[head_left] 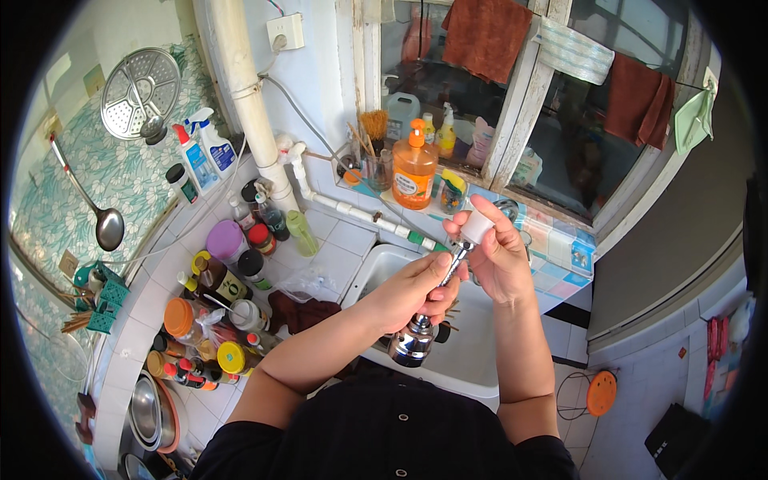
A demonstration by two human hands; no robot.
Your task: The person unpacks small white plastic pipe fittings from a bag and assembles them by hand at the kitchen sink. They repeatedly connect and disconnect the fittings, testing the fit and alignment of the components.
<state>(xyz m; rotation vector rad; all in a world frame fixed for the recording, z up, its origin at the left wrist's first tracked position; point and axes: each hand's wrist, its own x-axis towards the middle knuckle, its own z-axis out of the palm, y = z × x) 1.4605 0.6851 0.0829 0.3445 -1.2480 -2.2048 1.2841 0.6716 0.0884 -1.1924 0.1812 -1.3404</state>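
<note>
Over the sink (480, 364) I hold a chrome faucet extension (413, 342) with a narrow ribbed neck, tilted so its wide head points down toward me. My left hand (420, 292) is wrapped round the middle of the neck. At the upper end sits a white cylindrical piece (477, 226), pinched between the thumb and fingers of my right hand (506, 260). Whether this white piece is a cap or a fitting, I cannot tell. The sink's fixed tap is mostly hidden behind my hands.
Bottles and jars, among them an orange-lidded jar (182, 318), crowd the left counter. An orange pump bottle (414, 172) stands on the ledge behind the sink. A white pipe (352, 210) runs along the wall. Metal bowls (146, 410) are at lower left, a tiled ledge (556, 264) at right.
</note>
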